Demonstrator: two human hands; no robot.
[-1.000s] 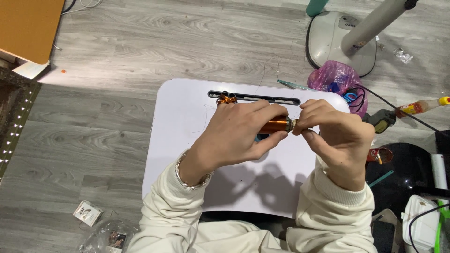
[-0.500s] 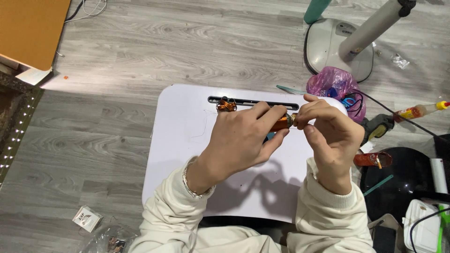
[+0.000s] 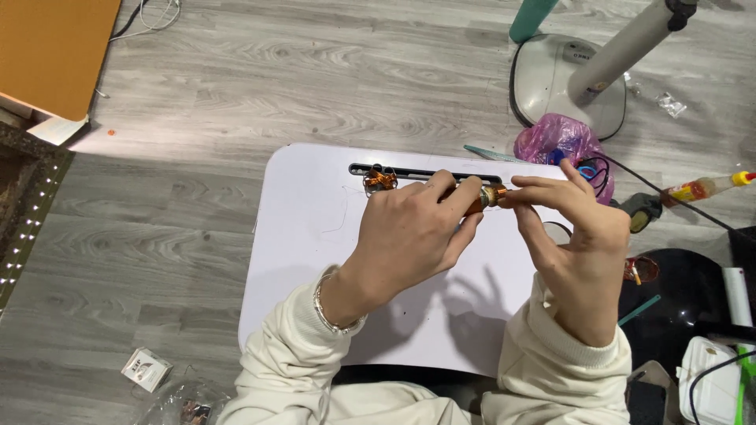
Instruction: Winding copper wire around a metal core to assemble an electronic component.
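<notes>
My left hand grips a small cylinder wound with copper-coloured wire, holding it level above a white lap table. My right hand pinches the cylinder's metal end with thumb and forefinger, the other fingers spread. Most of the coil is hidden under my left fingers. Behind my left hand a second small copper coil lies on the table beside a black slotted strip.
A fan base with a grey pole stands at the back right. A pink plastic bag, a glue bottle and black cables lie to the right. A small box rests on the wooden floor at lower left.
Both hands have stayed on the coil. My right fingers have shifted at its end and spread wider, while the coil stays level above the table.
</notes>
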